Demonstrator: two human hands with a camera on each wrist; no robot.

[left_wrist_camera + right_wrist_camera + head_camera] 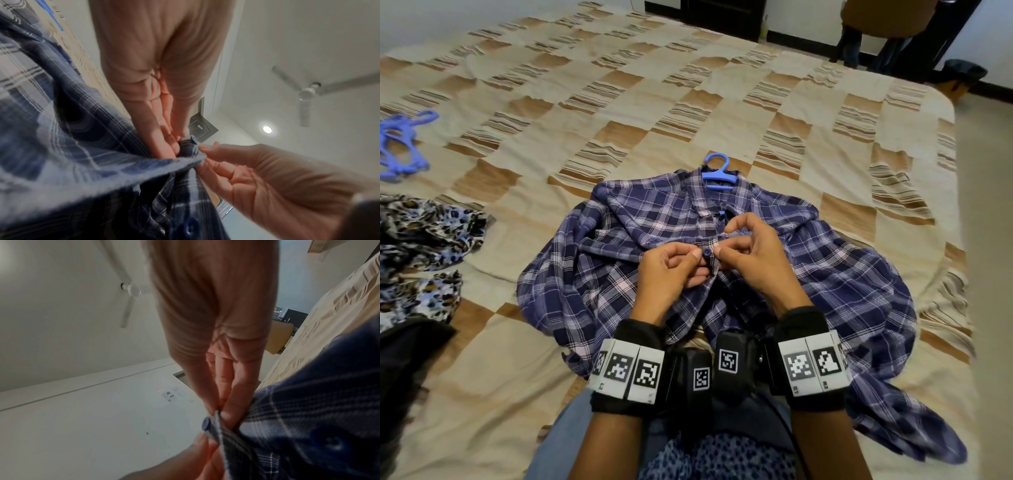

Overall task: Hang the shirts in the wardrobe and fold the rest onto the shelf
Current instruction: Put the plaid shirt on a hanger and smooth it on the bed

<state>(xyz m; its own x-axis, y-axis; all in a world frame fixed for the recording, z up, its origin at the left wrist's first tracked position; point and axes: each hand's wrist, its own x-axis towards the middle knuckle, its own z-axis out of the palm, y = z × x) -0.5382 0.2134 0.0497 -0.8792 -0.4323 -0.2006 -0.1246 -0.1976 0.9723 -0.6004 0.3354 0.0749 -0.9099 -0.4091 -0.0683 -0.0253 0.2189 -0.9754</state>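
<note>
Head view: plaid shirt (722,260) on the bed (619,102), blue hanger (717,173) in collar. Left hand (671,270) and right hand (750,250) both pinch the placket at a button (707,253). Risk: button slips the hole if the fabric goes slack.

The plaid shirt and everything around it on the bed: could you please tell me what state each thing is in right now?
plaid shirt: spread on the bed, hanger inside, front partly unbuttoned.
button: between both hands' fingertips, not yet fastened.
blue hanger: in the collar, hook sticking out.
left hand: pinching the placket at the button.
right hand: pinching the opposite placket edge.
spare blue hangers: piled loose.
leopard-print garment: crumpled, unfolded.
</note>
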